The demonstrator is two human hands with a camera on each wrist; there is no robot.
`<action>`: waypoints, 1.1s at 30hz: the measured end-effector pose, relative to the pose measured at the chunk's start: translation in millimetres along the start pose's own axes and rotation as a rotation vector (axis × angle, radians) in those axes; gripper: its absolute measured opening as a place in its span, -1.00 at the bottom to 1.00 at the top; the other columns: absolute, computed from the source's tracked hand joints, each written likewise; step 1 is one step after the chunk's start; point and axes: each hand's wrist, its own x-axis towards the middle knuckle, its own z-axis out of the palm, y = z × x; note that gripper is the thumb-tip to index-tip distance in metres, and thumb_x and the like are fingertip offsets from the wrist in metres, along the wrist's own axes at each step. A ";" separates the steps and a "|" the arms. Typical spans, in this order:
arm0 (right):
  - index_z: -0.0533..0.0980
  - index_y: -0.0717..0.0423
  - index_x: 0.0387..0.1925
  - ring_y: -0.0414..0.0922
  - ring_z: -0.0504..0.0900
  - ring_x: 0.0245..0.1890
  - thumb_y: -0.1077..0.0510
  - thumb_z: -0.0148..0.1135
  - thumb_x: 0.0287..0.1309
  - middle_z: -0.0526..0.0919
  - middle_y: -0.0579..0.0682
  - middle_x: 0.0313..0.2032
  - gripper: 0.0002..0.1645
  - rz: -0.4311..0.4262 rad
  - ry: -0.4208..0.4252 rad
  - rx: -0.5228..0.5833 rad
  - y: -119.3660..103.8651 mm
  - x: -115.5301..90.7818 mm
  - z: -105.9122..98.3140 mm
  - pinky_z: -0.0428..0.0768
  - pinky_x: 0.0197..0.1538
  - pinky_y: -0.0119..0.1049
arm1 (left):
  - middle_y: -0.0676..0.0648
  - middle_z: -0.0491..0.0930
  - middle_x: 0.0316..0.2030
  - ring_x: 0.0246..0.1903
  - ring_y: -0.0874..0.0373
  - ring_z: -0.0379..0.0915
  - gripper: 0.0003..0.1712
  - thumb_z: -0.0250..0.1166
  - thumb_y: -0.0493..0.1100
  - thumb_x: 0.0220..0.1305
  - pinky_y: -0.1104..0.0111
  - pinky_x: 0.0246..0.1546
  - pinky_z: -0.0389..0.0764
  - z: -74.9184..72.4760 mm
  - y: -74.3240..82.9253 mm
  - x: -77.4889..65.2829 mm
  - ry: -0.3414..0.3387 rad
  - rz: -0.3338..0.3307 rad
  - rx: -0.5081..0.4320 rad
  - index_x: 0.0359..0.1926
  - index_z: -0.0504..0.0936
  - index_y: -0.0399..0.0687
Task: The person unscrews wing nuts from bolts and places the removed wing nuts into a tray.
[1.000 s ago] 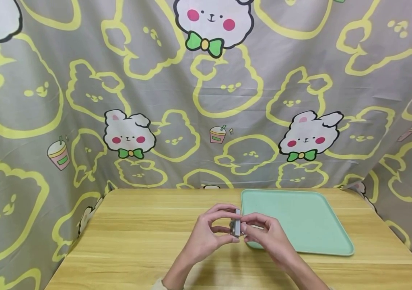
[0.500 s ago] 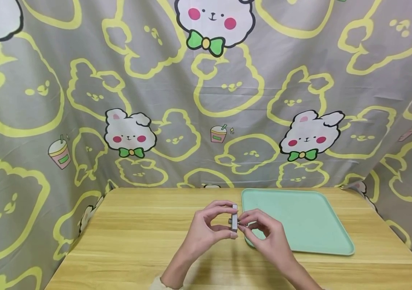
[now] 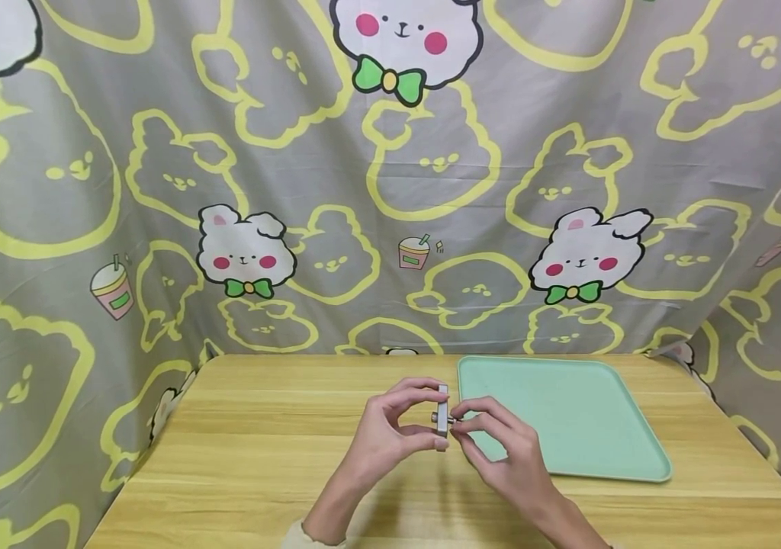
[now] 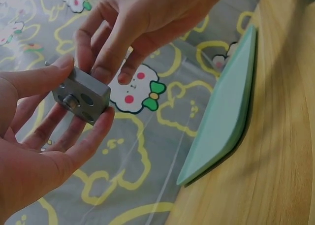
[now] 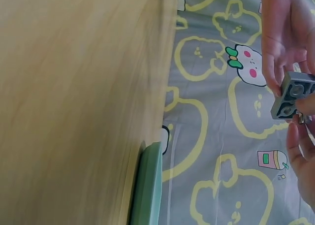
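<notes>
In the head view my left hand [image 3: 385, 428] holds a small grey metal block [image 3: 442, 428] upright by its top and bottom edges, between fingers and thumb. Several round holes show on the face of the block [image 4: 88, 89] in the left wrist view. A short metal bolt-like piece [image 4: 70, 102] sticks out of one hole on that face. From the opposite side my right hand [image 3: 512, 446] pinches the slim metal end of a piece at the block, thumb against fingertips. Recessed holes also mark the block [image 5: 297, 90] in the right wrist view, where fingers partly cover it.
A mint-green tray [image 3: 569, 419] lies on the wooden table [image 3: 260, 427], just right of and behind my right hand. Patterned grey cloth [image 3: 390, 183] hangs behind the table and along both sides.
The block has shifted slightly left and up with my left hand. My right fingertips have drawn back a little from its face, and metal now shows between them and the block.
</notes>
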 end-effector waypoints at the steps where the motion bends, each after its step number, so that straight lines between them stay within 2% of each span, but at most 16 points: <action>1: 0.66 0.16 -0.26 -0.02 0.70 -0.19 0.38 0.45 0.16 0.69 0.12 -0.17 -0.85 0.019 -0.007 0.007 -0.2 -0.4 -0.3 0.66 0.06 -0.51 | -0.25 0.48 0.22 0.18 -0.08 0.50 -0.46 0.48 -0.58 0.04 0.00 -0.01 0.76 -0.2 0.1 0.1 0.001 0.001 0.000 0.10 0.68 -0.34; 4: 0.65 0.15 -0.16 -0.03 0.68 -0.11 0.57 0.49 -0.08 0.68 0.12 -0.11 -0.55 0.113 -0.034 0.074 -2.5 0.0 -2.7 0.67 0.07 -0.48 | -0.25 0.48 0.22 0.17 -0.07 0.50 -0.46 0.49 -0.59 0.03 0.01 0.00 0.76 -1.0 0.3 0.5 0.008 0.005 0.020 0.10 0.68 -0.34; 6: 0.63 0.20 -0.09 -0.02 0.66 -0.06 0.62 0.48 -0.14 0.66 0.16 -0.07 -0.46 0.205 -0.045 0.143 -5.1 1.3 -5.0 0.70 0.04 -0.42 | -0.25 0.47 0.22 0.17 -0.06 0.50 -0.45 0.50 -0.58 0.02 0.03 -0.01 0.76 -1.6 0.3 0.8 0.014 0.013 0.042 0.09 0.68 -0.33; 8: 0.61 0.23 -0.03 0.00 0.66 -0.01 0.58 0.42 0.03 0.64 0.20 -0.03 -0.54 0.340 -0.049 0.222 -8.2 3.2 -7.8 0.73 0.03 -0.35 | -0.26 0.48 0.22 0.17 -0.06 0.50 -0.45 0.50 -0.59 0.01 0.03 -0.02 0.77 -1.6 0.4 1.1 0.019 0.017 0.063 0.09 0.69 -0.32; 12: 0.56 0.30 0.04 -0.02 0.71 -0.02 0.36 0.30 0.34 0.63 0.25 0.00 -0.73 0.679 -0.033 0.313 -9.8 5.5 -11.9 0.79 -0.02 -0.19 | -0.20 0.50 0.22 0.16 -0.05 0.51 -0.46 0.52 -0.55 0.01 0.05 -0.05 0.78 -0.3 0.0 1.4 0.032 0.007 0.109 0.07 0.71 -0.27; 15: 0.55 0.35 0.08 -0.01 0.74 -0.06 0.18 0.28 0.42 0.65 0.27 0.02 -0.66 0.925 -0.038 0.383 -8.6 8.0 -14.0 0.80 -0.06 -0.10 | -0.14 0.51 0.22 0.17 -0.04 0.51 -0.47 0.55 -0.50 0.01 0.07 -0.04 0.79 1.3 -0.1 0.6 0.032 -0.005 0.150 0.06 0.72 -0.25; 18: 0.53 0.39 0.14 0.03 0.74 -0.07 0.10 0.27 0.44 0.67 0.25 0.02 -0.55 1.101 -0.067 0.485 -7.1 9.5 -15.5 0.79 -0.03 -0.03 | -0.10 0.51 0.23 0.20 -0.04 0.48 -0.49 0.56 -0.47 0.02 0.09 -0.03 0.78 2.9 0.2 -0.5 0.019 -0.009 0.186 0.06 0.73 -0.21; 21: 0.50 0.43 0.18 0.04 0.74 -0.06 0.09 0.26 0.45 0.70 0.21 -0.01 -0.50 1.181 -0.113 0.568 -6.7 9.4 -17.2 0.76 0.04 0.00 | -0.08 0.51 0.24 0.21 -0.03 0.46 -0.50 0.56 -0.45 0.04 0.12 -0.02 0.78 4.6 0.1 -1.4 0.004 -0.012 0.226 0.06 0.75 -0.14; 23: 0.48 0.45 0.18 0.01 0.73 -0.08 0.10 0.26 0.45 0.72 0.18 -0.03 -0.49 1.195 -0.136 0.603 -6.6 8.9 -18.3 0.76 0.05 -0.04 | -0.09 0.51 0.23 0.22 -0.03 0.45 -0.50 0.55 -0.46 0.05 0.13 -0.03 0.79 5.3 -0.7 -1.5 -0.002 -0.007 0.247 0.06 0.75 -0.13; 28: 0.47 0.50 0.17 -0.05 0.73 -0.11 0.16 0.27 0.42 0.72 0.16 -0.06 -0.50 1.185 -0.150 0.638 -6.5 7.7 -19.2 0.78 -0.02 -0.20 | -0.07 0.52 0.23 0.20 -0.03 0.47 -0.49 0.54 -0.50 0.03 0.13 -0.04 0.79 6.5 -2.2 -1.7 -0.007 -0.001 0.268 0.06 0.75 -0.16; 33: 0.50 0.49 0.14 -0.04 0.71 -0.11 0.21 0.29 0.39 0.71 0.15 -0.08 -0.56 1.172 -0.147 0.632 -5.8 6.5 -19.1 0.79 -0.02 -0.17 | -0.02 0.52 0.22 0.20 -0.02 0.48 -0.50 0.56 -0.46 0.04 0.14 -0.05 0.79 6.3 -3.4 -1.7 -0.008 -0.006 0.276 0.05 0.75 -0.14</action>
